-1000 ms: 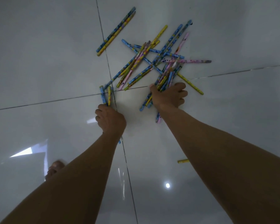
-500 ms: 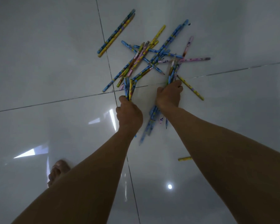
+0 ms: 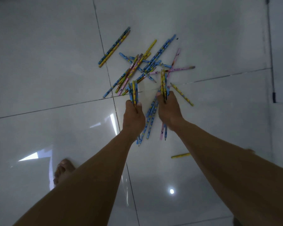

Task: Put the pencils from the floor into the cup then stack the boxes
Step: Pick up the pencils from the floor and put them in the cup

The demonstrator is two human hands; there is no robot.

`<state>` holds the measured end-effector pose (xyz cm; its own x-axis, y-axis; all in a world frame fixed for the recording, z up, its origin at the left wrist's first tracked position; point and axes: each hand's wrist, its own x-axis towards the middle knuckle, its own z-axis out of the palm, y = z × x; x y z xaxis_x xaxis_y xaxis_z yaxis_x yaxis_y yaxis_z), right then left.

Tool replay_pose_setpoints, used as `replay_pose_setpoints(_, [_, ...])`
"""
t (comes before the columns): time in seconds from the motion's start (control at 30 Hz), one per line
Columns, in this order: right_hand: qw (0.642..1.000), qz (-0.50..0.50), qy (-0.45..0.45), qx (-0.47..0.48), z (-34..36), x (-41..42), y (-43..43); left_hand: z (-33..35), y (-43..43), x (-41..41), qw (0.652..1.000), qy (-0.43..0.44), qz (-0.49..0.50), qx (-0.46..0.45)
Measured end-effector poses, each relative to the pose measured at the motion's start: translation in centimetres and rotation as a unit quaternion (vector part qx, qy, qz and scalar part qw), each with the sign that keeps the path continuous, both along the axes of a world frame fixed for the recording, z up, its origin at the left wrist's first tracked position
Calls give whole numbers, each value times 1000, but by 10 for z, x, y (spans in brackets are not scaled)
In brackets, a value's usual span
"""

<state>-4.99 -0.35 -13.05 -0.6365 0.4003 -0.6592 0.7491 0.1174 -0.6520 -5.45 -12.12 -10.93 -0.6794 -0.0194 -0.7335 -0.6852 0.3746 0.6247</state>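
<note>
Out on the left, a pair of long blue and yellow pencils (image 3: 114, 46) lies alone on the glossy white tiled floor (image 3: 39, 62). The left hand (image 3: 133, 115) is closed in a fist around a small bunch of blue and yellow pencils (image 3: 133, 94). Just beyond, the crisscrossed pile of loose coloured pencils (image 3: 147, 66) waits on the tiles. The right hand (image 3: 168, 110) is clenched round a bigger bundle of mixed pencils (image 3: 163, 82). One short yellow pencil (image 3: 180, 155) sits near the right forearm. It's the gathering step; no cup or boxes in sight. Next call: sweep up the remainder without spilling either handful.
</note>
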Motion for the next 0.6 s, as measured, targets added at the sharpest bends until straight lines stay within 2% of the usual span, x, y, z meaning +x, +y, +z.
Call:
replay_pose_setpoints(0.17, [995, -3, 26, -93, 53, 1, 6, 54, 16, -18, 998, 24, 49, 39])
replay_pose_setpoints(0.3, [988, 21, 76, -133, 102, 3, 8, 106, 27, -33, 995, 68, 44, 63])
replay_pose_setpoints(0.4, [985, 18, 104, -138, 151, 0, 14, 161, 38, -41, 990, 112, 37, 75])
replay_pose_setpoints(0.6, [976, 19, 156, -153, 250, -11, 22, 255, 55, -53, 984, 139, 56, 99])
